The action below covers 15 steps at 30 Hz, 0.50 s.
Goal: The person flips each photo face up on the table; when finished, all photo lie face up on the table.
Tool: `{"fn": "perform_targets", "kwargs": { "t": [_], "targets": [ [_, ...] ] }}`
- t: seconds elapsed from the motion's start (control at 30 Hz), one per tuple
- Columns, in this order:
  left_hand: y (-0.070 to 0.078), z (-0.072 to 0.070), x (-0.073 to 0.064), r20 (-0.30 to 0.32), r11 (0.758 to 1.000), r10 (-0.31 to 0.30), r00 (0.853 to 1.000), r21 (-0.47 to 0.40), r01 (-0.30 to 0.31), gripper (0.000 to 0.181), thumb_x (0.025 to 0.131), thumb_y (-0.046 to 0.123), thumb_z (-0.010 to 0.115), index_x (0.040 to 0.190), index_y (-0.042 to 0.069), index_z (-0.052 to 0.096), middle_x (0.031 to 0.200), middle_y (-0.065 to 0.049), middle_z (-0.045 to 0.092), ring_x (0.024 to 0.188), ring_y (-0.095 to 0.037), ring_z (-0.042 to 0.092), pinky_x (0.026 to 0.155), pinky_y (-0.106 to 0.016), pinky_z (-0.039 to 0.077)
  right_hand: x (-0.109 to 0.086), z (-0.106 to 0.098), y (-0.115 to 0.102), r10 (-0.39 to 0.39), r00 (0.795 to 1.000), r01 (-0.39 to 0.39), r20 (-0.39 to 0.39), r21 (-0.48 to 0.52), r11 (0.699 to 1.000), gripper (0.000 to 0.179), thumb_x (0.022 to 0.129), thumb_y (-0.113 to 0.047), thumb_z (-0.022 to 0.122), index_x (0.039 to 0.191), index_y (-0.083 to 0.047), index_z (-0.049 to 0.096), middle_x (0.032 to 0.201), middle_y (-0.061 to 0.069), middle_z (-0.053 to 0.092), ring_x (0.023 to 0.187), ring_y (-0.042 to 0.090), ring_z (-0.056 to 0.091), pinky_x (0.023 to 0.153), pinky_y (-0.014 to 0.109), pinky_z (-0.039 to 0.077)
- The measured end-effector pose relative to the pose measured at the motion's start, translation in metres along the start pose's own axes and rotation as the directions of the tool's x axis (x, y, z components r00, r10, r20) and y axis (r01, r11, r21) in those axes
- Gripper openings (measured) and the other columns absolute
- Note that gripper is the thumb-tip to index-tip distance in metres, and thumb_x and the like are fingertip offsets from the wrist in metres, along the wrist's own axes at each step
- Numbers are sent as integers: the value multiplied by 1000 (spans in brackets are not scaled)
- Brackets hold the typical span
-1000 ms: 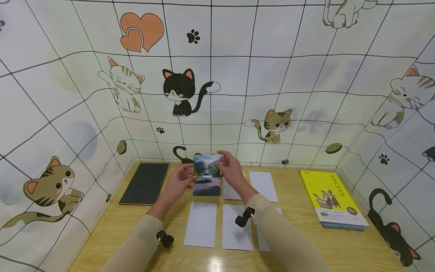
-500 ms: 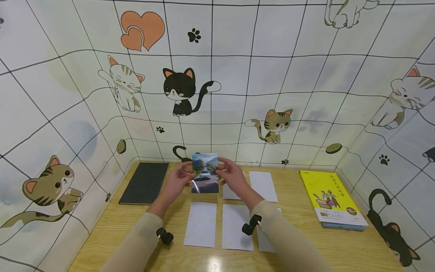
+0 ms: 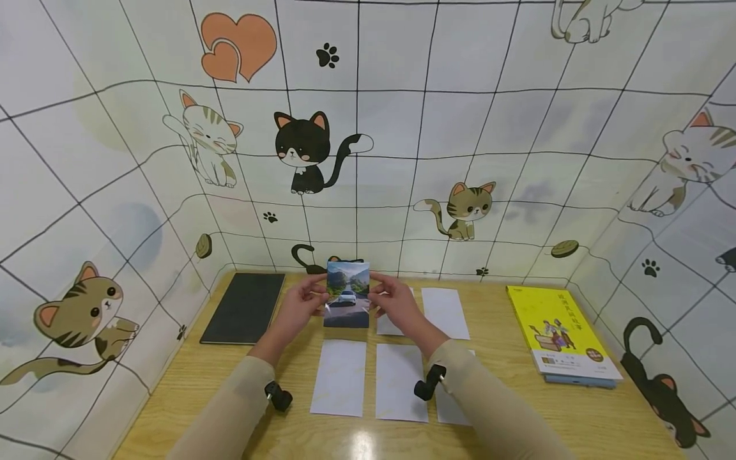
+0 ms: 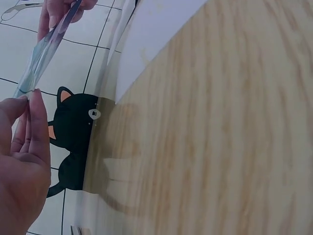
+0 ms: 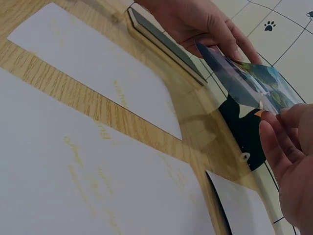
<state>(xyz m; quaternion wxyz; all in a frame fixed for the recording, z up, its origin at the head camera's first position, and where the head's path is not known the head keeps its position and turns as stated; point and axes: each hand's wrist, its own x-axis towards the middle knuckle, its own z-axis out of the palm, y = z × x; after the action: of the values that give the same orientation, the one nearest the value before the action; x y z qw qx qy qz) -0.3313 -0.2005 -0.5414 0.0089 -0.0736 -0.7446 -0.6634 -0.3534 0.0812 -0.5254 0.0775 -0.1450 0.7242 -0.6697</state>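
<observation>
A glossy photo of a white car on a mountain road stands tilted up above the table, its picture side toward the head camera. My left hand pinches its left edge between thumb and fingers. At the opposite edge, my right hand pinches it the same way. The left wrist view catches the photo almost edge-on, with the left hand at its near end. In the right wrist view the right hand grips the near side of the photo.
White cards lie face down in rows: one at front left, one beside it, one at back right, others partly under the right arm. A black notebook lies left; a yellow book tops a blue one at right.
The right hand has moved from the photo's upper corner down to its right edge. The photo has shifted slightly left, and both hands keep hold of it.
</observation>
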Motion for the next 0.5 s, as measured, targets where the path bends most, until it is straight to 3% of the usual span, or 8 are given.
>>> {"fn": "perform_targets", "kwargs": {
  "t": [0.5],
  "targets": [
    [-25,-6,25,126,984,-93,988,165,72,62,107,-1,70,165,8,50,122,-19,67,97,-27,75,79,-36,65,12,5,19,124,992,-126,-26,-120,985,60,104,2,72,161,-5,56,108,15,73,81,21,75,62,35,63]
  ]
}}
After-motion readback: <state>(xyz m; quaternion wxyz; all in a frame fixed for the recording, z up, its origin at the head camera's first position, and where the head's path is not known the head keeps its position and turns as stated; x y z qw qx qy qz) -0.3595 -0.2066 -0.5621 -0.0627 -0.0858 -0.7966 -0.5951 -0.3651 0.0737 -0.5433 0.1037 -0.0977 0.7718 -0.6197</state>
